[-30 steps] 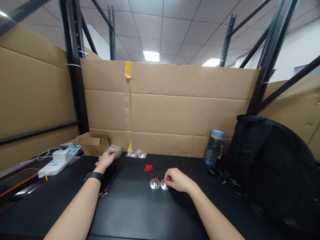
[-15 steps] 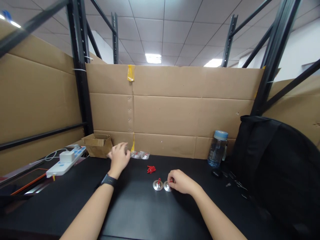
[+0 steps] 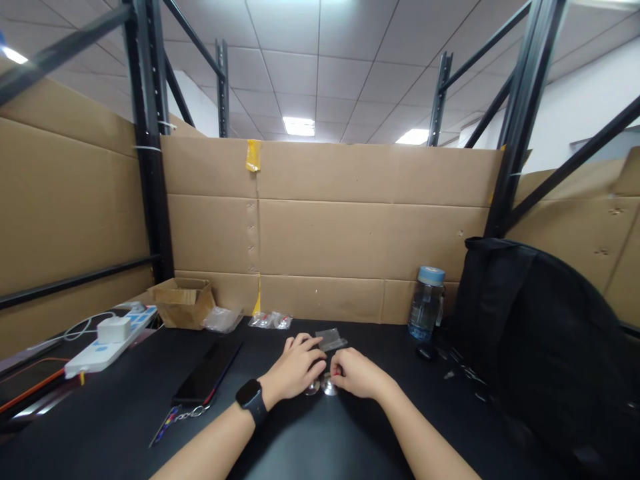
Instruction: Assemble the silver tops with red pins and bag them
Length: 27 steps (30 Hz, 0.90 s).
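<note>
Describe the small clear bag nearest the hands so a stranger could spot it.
Start at the cardboard wall behind the black table; in front of it the left hand and right hand meet over small silver discs. The clear bag lies just beyond their fingers. Unlike the other clear bags at the wall's foot, it lies out on the table.

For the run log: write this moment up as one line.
left hand: holds clear bag | right hand: pinching metal discs | surface: black table | nearby: phone
</note>
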Motion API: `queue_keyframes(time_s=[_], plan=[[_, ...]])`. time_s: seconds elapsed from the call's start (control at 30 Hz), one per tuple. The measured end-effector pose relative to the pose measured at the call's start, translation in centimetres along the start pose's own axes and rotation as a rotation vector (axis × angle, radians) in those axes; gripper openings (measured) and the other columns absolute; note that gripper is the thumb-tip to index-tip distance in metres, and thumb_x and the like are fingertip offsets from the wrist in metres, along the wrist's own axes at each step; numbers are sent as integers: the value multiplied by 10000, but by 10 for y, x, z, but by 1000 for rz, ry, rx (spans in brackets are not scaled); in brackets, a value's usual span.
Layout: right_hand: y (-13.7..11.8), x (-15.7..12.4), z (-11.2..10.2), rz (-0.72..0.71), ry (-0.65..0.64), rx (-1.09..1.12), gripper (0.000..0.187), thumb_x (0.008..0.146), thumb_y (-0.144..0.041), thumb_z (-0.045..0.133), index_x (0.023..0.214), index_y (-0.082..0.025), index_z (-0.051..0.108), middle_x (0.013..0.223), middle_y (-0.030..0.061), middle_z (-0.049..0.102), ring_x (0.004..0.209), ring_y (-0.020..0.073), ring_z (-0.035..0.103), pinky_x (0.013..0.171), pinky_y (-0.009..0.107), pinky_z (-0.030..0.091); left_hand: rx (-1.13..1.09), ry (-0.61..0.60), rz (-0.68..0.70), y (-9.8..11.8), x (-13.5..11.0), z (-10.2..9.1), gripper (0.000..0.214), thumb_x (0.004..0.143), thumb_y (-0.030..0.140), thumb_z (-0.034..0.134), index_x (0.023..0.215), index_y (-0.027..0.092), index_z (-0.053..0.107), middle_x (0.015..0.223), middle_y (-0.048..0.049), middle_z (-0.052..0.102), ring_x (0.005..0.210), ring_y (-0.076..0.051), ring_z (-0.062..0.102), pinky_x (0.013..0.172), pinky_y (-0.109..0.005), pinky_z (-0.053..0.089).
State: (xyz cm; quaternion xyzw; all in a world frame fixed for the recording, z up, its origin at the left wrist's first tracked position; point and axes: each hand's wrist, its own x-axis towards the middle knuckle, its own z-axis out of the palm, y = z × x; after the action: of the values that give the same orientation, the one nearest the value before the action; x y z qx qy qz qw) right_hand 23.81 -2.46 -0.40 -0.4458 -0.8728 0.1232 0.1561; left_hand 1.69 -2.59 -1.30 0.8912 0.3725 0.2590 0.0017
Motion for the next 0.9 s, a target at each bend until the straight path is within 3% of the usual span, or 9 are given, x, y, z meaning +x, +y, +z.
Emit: queue_keyframes(time_s=[0.1,0.17,0.27,0.4,0.6,0.77,0.9], plan=[[-2,0,-1,5,-3,-25,122,743,-143,629,779,-203,730,791,20,739,729,155,661,655,216,415,-36,-94,53,-4,-4,-14,131,872,416,687,880,312,766,1260,-3,669,1202,-277,474,960,-428,312],[-3,0,-3,3,-12,-60,124,739,-150,624,778,-200,731,817,27,743,752,161,665,667,221,415,-46,-184,94,-6,-6,-21,82,798,382,772,829,307,767,1086,10,719,1122,-245,520,926,-393,303],[-6,-2,-5,7,-23,-97,131,734,-154,614,770,-204,730,835,30,745,774,169,667,663,226,407,-6,-224,99,-6,-6,-27,45,801,288,773,844,287,761,920,15,737,1033,-214,556,894,-383,278],[-9,-3,-7,40,-20,-107,111,754,-206,649,806,-224,747,880,33,751,805,181,672,642,233,400,81,-189,107,-4,-5,-27,99,853,196,705,784,259,737,864,11,737,1025,-209,558,885,-398,258],[-10,-3,-7,48,-24,-107,82,771,-196,681,795,-227,753,874,28,739,819,179,668,665,235,414,176,-166,110,-2,-5,-21,110,860,176,679,754,206,676,912,-18,709,1053,-229,544,888,-413,277],[-8,-3,-4,-42,7,-92,86,748,-138,656,747,-204,711,952,44,688,912,199,639,759,262,450,61,-163,74,-3,-7,-23,92,875,164,638,802,214,664,1086,-21,667,1145,-238,507,927,-405,310],[-9,1,-5,-137,229,117,63,815,-144,643,811,-199,673,1054,53,626,1011,200,595,881,302,461,-45,-13,-63,-10,-4,-23,119,947,231,550,901,245,659,1242,-28,600,1223,-248,467,982,-429,333]])
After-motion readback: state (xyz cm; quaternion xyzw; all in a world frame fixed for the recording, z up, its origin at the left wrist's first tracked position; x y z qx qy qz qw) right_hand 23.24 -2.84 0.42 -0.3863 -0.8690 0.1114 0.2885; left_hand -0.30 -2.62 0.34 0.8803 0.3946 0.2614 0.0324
